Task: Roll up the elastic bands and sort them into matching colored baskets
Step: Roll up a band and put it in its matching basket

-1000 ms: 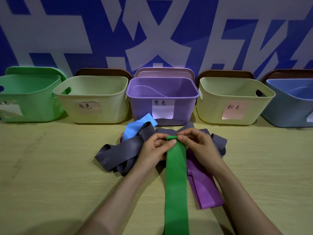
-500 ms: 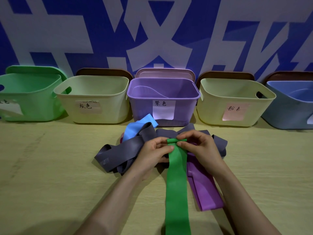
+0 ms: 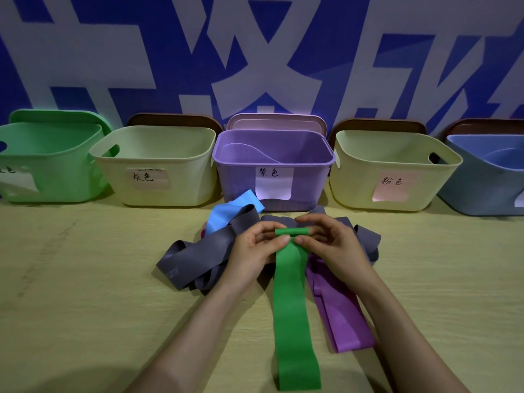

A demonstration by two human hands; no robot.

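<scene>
Both hands, left hand (image 3: 251, 252) and right hand (image 3: 331, 248), pinch the rolled far end of the green band (image 3: 292, 302) between thumbs and curled fingers. Its loose length runs back along the counter (image 3: 85, 279), beside grey bands (image 3: 195, 255) and a purple band (image 3: 343, 316), with the green basket (image 3: 51, 165) far left.

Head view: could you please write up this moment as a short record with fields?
Band in work: green band, far end curled into a small roll, rest lying flat toward the person
Left hand: pinches the roll's left end
Right hand: pinches the roll's right end
Loose bands: grey band, blue band, purple band
Baskets, left to right: green basket, left cream basket, purple basket, right cream basket, blue basket
</scene>
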